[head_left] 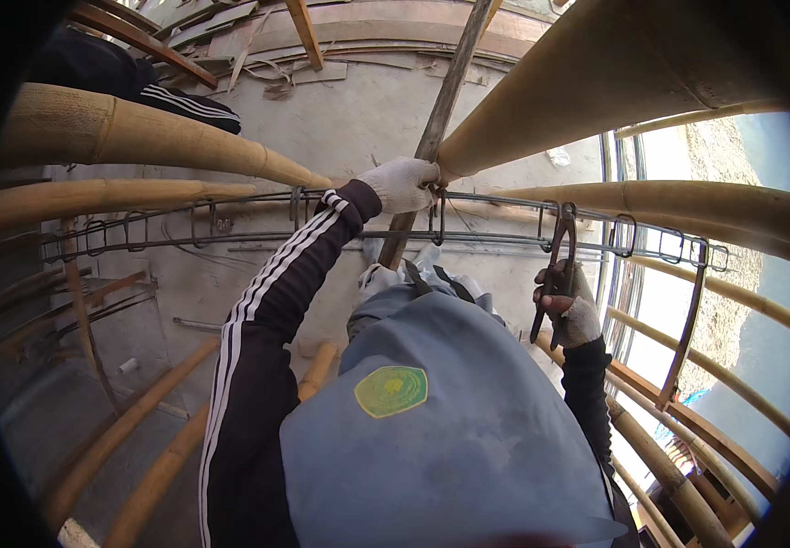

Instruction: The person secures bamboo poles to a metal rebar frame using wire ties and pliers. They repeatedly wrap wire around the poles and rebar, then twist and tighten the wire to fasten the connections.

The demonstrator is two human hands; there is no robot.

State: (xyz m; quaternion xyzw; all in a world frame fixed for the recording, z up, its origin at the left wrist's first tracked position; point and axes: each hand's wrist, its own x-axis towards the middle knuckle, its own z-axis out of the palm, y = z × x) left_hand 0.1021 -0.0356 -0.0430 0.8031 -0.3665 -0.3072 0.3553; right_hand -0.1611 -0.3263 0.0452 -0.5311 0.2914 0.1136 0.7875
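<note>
Between bamboo poles point(176, 142), a long rebar cage point(441, 216) is spanning the space ahead, likely handling as stiff yet springy, awkward in length, best held by bars near a stirrup. There the gloved left hand point(401, 185) is gripping it; the right hand point(574, 308) is grasping dark pincers point(556, 243) alongside.

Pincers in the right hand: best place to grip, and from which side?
Probably both long handles together, below the pivot, coming from the lower right of the view, as the right hand does. The pincers' head points up in the picture, overlapping the rebar cage in view, while the handles trail down, clear of its bars.
</note>
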